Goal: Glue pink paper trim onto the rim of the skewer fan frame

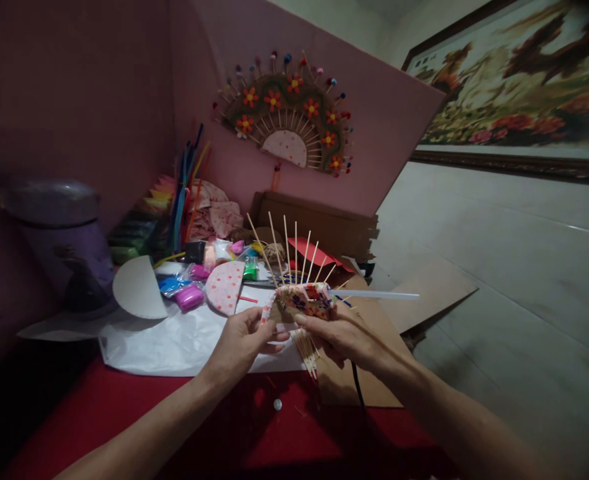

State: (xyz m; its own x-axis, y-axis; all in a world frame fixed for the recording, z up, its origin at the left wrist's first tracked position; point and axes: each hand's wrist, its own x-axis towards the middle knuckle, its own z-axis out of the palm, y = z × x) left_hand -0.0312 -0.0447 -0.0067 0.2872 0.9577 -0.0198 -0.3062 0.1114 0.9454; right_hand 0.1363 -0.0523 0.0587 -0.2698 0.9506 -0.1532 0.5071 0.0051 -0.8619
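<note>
Between my two hands is a half-round cardboard piece covered in flowered fabric, with several thin wooden sticks fanning up from it. My left hand pinches its left end, where polka-dot fabric shows. My right hand grips the right end, thumb on the front. Beyond the right hand a translucent glue stick points right, and a black cord hangs below; what they join is hidden. More loose wooden sticks lie beneath the hands. A polka-dot half circle lies left of them.
A white half circle, bagged coloured clay and pipe cleaners are at left, near a purple bin. A decorated stick fan is on the pink board behind. Cardboard and white sheeting cover parts of the red table.
</note>
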